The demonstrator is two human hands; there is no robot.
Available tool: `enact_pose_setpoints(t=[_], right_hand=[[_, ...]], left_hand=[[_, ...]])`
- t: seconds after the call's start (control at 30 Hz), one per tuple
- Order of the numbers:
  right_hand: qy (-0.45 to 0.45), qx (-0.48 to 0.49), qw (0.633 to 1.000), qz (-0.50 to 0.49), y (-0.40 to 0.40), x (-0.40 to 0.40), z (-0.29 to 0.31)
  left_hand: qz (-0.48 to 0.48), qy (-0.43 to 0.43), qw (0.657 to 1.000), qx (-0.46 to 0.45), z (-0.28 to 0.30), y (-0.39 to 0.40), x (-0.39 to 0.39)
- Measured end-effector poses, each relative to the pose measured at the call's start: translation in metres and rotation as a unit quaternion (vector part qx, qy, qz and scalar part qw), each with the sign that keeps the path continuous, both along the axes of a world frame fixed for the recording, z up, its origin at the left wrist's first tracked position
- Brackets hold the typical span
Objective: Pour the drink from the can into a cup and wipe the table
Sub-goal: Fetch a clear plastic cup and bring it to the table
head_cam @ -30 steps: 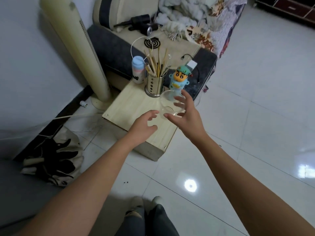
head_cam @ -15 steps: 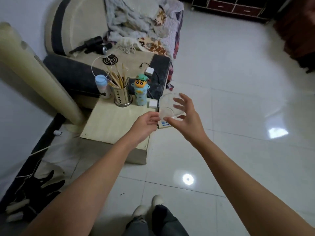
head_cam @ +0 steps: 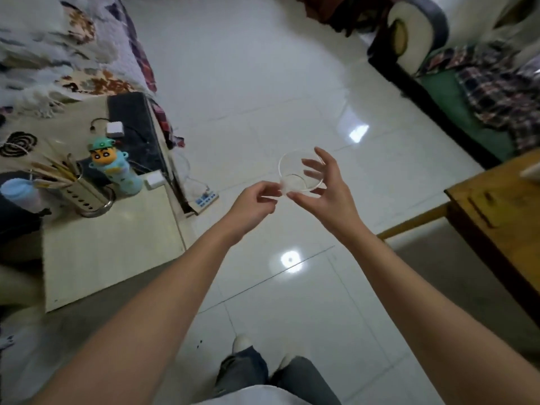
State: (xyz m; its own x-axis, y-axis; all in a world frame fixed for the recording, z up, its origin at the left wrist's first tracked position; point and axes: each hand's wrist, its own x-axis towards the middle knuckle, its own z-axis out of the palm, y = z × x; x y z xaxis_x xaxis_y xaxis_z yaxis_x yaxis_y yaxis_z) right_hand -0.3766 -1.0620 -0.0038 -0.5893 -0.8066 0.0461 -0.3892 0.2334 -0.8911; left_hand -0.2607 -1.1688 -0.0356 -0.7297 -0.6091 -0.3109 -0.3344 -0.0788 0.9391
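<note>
A clear plastic cup is held in the air above the white tiled floor, its mouth tilted toward me. My right hand grips it from the right, thumb under the base and fingers curled round the far wall. The fingertips of my left hand pinch the cup's bottom edge from the left. No can is in view. A brown wooden table shows its corner at the right edge.
A low pale wooden table at left carries a cartoon bottle, a metal holder of chopsticks and a blue-lidded bottle. A sofa with blankets lies behind it; a small device sits on the floor. Another sofa stands far right.
The view has swung right, away from the low table. Both hands carried the cup out over the open floor, and the brown table has come into view.
</note>
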Motion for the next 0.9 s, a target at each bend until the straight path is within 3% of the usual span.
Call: enact_pose_setpoints(t=[0.47, 0.9], right_hand=[[-0.032, 0.002, 0.964, -0.265, 0.241, -0.027, 0.008], [-0.050, 0.006, 0.872, -0.487, 0.444, 0.026, -0.001]], left_hand=[[-0.279, 0.006, 0.960, -0.009, 0.010, 0.191, -0.105], [-0.514, -0.002, 0.856, -0.048, 0.004, 0.392, -0.134]])
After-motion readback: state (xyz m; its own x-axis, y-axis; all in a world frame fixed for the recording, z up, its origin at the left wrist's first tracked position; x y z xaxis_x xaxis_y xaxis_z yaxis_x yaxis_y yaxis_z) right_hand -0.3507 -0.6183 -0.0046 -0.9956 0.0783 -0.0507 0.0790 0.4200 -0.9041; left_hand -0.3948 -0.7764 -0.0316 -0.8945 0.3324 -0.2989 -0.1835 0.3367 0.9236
